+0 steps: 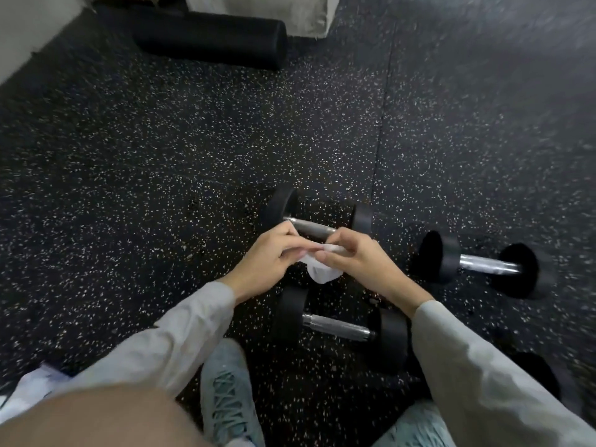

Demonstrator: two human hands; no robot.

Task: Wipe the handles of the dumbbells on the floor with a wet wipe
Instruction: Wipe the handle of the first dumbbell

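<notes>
Floor [161,150] is showing up black with white and tan speckles all over, kinda confetti-looking. The wipe [317,269] I'm pinching between my left hand [274,256] and right hand [358,259] is looking plain white. All three dumbbells are wearing matte black heads with shiny silver handles: the one at 12 o'clock from my hands [314,225], the one at 6 o'clock [338,327], and the one at 3 o'clock [483,264]. My sleeves [180,330] are reading pale grey, my shoe [229,395] is looking light teal with matching laces. Foam roller [209,37] at 11 o'clock is solid black.
</notes>
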